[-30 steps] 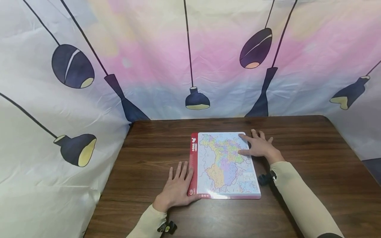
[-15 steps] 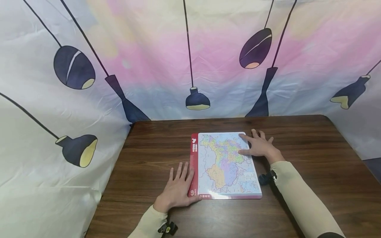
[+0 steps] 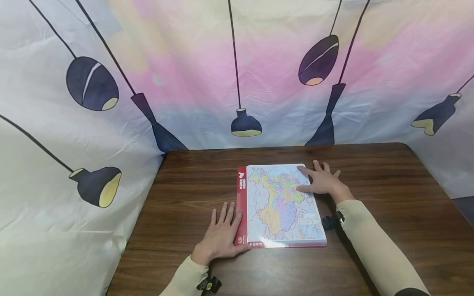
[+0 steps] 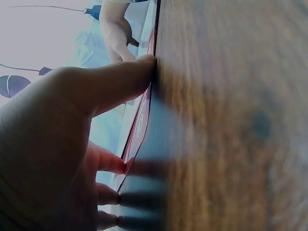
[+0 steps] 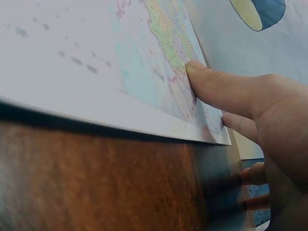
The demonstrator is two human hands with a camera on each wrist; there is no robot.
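Glossy flat map board (image 3: 281, 205) under both hands.

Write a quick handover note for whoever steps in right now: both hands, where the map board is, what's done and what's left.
Left hand: open, flat on the table, thumb against the near left corner of the map board.
Right hand: open, thumb and forefinger resting on the board's far right part, other fingers on the table.
Map board: lies flat mid-table, red strip on its left side, map face up.
Done: nothing lifted or opened as far as can be seen.
Left: all handling of the board; probably start from these two contact points.
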